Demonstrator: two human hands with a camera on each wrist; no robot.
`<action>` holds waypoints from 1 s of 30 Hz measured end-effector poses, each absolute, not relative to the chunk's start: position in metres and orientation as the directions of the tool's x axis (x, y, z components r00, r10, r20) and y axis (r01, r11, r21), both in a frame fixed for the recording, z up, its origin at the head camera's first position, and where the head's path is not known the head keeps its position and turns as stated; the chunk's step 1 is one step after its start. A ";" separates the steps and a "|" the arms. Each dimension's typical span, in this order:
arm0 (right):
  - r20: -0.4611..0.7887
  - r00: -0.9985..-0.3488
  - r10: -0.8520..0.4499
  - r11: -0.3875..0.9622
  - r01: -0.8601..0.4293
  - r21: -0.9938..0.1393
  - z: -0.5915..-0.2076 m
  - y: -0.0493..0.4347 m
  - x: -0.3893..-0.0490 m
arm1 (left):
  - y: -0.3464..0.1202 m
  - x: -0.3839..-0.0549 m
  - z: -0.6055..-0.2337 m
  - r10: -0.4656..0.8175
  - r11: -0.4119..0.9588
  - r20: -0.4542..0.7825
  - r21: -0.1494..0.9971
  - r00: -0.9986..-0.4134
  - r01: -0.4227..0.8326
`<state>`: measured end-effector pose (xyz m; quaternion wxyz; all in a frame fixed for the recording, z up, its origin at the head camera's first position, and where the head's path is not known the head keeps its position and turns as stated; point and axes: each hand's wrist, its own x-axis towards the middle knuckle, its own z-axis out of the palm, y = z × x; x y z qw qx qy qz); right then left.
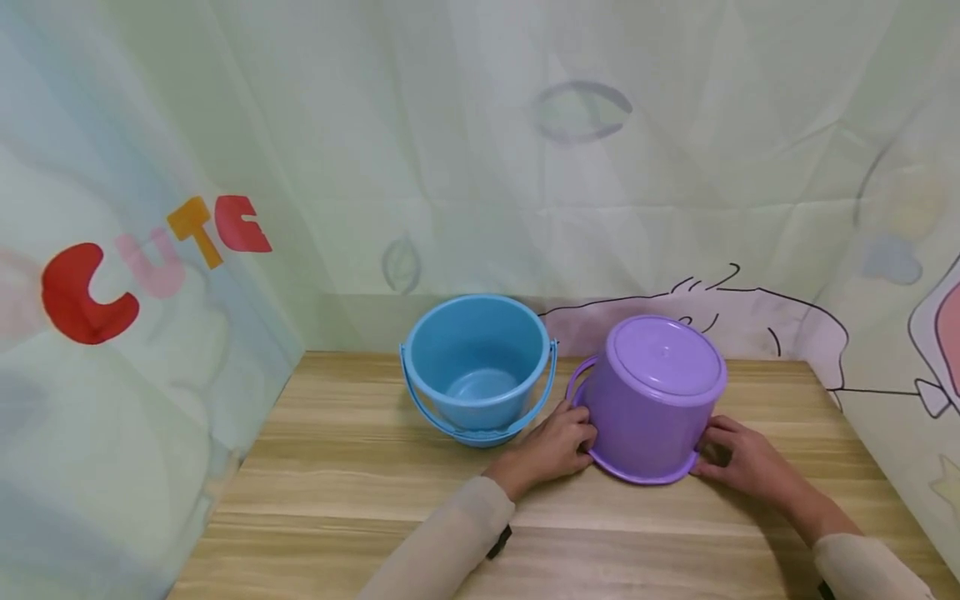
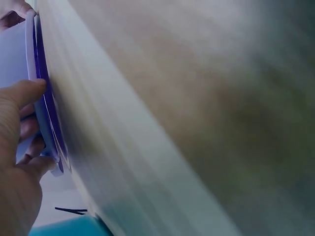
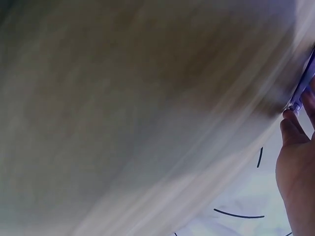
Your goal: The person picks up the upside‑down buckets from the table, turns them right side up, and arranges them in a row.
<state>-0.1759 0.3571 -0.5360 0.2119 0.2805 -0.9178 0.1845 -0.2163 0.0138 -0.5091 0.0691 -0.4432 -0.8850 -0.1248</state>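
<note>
Purple plastic bucket [image 1: 656, 400], upside down, base up, between the two hands, mouth side down toward the table [image 1: 315, 500]. Left hand [image 1: 555, 443] pinches the rim [image 1: 641, 478] on its side, fingers curled, thumb on the near side. Right hand [image 1: 750, 462] grips the opposite side, thumb low at the rim, fingers bent against the wall; only a little gap between thumb and fingers. Both hands have hold of this one bucket. Left wrist view shows some of the inner side under the rim; can't tell whether the rim touches the wood at every point. Purple handle [image 1: 579, 371] loops out just beyond the left hand.

Blue bucket [image 1: 480, 350] stands upright just beyond and left of the left hand, mouth up, apart from the fingers. Its blue handle [image 1: 480, 436] hangs down the near side. Pale sleeves [image 1: 442, 546] on both forearms, dark strap [image 1: 499, 542] at the left wrist.

Printed fabric backdrop [image 1: 480, 150] rises beyond the hands; CUTE lettering [image 1: 161, 287] well off to the left of the left hand. Right wrist view: mostly blurred table, bucket edge barely in.
</note>
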 end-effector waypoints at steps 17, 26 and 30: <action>0.510 -0.762 -0.399 0.752 -0.590 -0.293 -0.529 0.353 -0.168 | 0.011 -0.211 -0.502 0.752 0.559 0.309 0.169 -0.582 0.812; 0.550 -0.732 -0.403 0.730 -0.619 -0.289 -0.529 0.350 -0.166 | 0.009 -0.209 -0.502 0.741 0.561 0.342 0.156 -0.578 0.813; 0.569 -0.722 -0.395 0.725 -0.625 -0.289 -0.529 0.351 -0.165 | 0.008 -0.208 -0.500 0.731 0.567 0.360 0.152 -0.580 0.809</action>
